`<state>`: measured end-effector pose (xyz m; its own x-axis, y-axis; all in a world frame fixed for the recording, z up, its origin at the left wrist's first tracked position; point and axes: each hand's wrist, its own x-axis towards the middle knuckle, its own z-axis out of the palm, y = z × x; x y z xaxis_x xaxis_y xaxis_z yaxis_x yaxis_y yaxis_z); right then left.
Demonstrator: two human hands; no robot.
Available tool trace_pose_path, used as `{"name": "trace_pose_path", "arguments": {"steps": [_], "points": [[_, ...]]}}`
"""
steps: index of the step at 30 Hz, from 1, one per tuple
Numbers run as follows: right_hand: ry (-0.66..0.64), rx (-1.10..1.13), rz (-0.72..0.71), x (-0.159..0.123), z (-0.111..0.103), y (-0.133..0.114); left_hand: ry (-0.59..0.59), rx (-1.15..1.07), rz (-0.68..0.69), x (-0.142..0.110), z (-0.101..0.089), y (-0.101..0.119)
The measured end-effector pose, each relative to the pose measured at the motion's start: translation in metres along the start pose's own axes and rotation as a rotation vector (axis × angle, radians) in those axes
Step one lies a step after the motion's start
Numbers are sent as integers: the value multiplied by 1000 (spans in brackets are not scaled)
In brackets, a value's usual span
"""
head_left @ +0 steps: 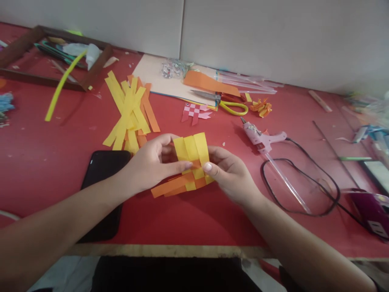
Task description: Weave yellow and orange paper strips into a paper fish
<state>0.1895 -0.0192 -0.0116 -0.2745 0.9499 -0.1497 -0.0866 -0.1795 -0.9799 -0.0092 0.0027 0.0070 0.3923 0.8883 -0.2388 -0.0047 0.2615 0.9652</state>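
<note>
Yellow and orange paper strips woven together (191, 149) are held up over the red table between my two hands. My left hand (154, 160) pinches the weave from the left, its thumb flat on the front. On the right edge, my right hand (229, 170) grips it with the thumb in front and the fingers behind. Orange strip ends stick out at the lower left. Behind my left hand lies a loose pile of yellow strips (129, 107) with orange strips (150, 109) under it. A small pink and red woven paper fish (192, 111) lies beyond the weave.
Yellow-handled scissors (232, 107) lie behind, partly on stacked paper sheets (152, 73). On the right rests a pink glue gun (263, 138) with a looping black cord. A black phone (105, 170) lies under my left forearm. A wooden frame (73, 83) stands at the far left.
</note>
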Motion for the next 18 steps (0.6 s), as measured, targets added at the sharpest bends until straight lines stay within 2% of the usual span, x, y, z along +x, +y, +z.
{"name": "trace_pose_path", "arguments": {"steps": [4,6,10,14,18], "points": [[228,-58,-72,0,-5,7,-7,-32,-6,2,-1,-2],[298,-78,-107,1,-8,8,-2,-38,-11,2,-1,-3],[297,-5,-127,4,-12,5,7,-41,-17,2,0,-4],[312,115,-114,8,-12,1,4,-136,-21,3,-1,-7],[362,35,-106,7,-12,3,34,-291,-93,6,-2,-7]]}}
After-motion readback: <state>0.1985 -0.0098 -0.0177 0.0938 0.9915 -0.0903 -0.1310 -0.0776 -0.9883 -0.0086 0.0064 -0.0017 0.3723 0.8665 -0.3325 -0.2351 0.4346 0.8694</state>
